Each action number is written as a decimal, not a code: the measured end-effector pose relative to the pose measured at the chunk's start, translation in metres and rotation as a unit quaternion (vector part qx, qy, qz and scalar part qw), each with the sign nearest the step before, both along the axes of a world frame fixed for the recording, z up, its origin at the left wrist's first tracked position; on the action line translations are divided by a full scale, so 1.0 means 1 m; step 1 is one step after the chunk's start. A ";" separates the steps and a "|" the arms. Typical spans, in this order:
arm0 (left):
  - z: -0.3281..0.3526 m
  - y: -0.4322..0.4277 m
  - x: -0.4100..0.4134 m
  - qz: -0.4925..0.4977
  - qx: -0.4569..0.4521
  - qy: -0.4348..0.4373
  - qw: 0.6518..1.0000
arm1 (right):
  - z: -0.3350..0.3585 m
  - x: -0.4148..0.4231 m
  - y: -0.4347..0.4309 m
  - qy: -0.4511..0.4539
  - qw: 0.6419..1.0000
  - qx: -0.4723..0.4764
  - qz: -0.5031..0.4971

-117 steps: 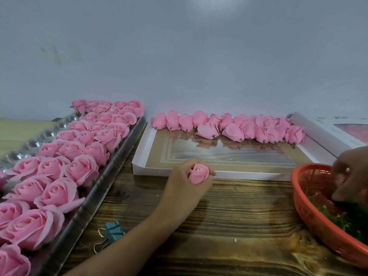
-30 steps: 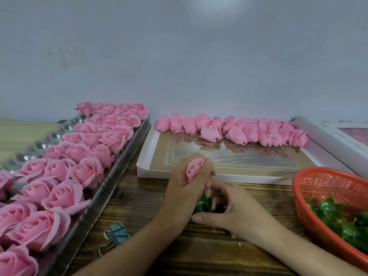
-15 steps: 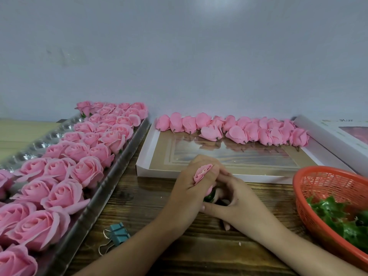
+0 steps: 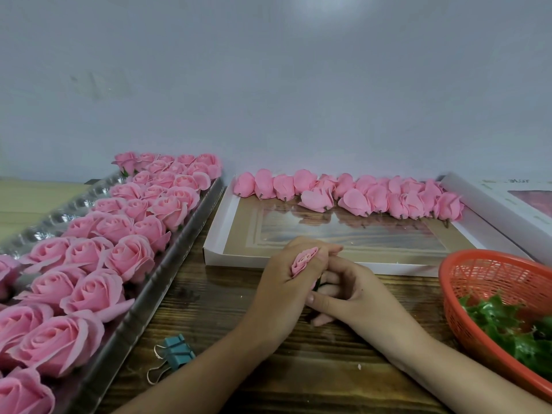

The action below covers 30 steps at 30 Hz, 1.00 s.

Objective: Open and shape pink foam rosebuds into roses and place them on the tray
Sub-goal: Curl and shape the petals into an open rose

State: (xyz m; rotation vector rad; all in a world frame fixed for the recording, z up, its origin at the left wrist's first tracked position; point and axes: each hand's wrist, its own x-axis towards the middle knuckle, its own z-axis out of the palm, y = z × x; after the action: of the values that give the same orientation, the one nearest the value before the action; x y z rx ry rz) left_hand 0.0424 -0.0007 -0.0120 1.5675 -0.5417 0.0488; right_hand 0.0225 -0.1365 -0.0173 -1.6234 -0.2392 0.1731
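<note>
1. Head view, risk of crushing: the left hand [image 4: 283, 282] grips the rosebud [image 4: 303, 261] tightly, fingers and thumb wrapped round its sides. The bud looks squeezed flat, so too firm a hold could crease the thin foam petals or tear one as they are peeled back.
2. Head view, risk at the base: the right hand [image 4: 355, 294] has its fingers curled in under the bud, where a sliver of dark green shows. Whether they pinch anything there I cannot tell. A pull or twist from below could probably loosen the base from the petals.
3. Head view, risk at placing: the tray [image 4: 143, 309] along the bench's left edge is packed with finished roses [image 4: 89, 255], so setting another in could knock or dent its neighbours.
4. Head view, where the bud is: it is held above the wooden bench [image 4: 268, 369], just in front of the near rim of the white box [image 4: 215, 231], well apart from the tray.
5. Head view, how it looks: pale pink, matte and soft. It is narrow and closed, with only the layered petal edges showing at its top, unlike the wide blooms on the tray.
</note>
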 end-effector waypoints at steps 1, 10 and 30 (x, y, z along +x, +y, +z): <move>0.000 0.000 0.000 0.002 0.000 -0.002 1.000 | 0.000 0.000 0.000 0.004 1.000 0.007 0.002; -0.001 -0.001 0.000 0.012 0.005 -0.009 1.000 | 0.001 -0.001 0.000 0.028 0.998 0.054 -0.004; 0.005 -0.004 -0.003 0.014 0.040 -0.018 0.999 | 0.003 -0.004 0.000 0.023 0.996 0.078 -0.038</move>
State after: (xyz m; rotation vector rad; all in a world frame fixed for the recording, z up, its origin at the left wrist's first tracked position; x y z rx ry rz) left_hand 0.0389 -0.0047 -0.0070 1.6543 -0.5550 0.0769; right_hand 0.0189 -0.1366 -0.0140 -1.4700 -0.1519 0.1315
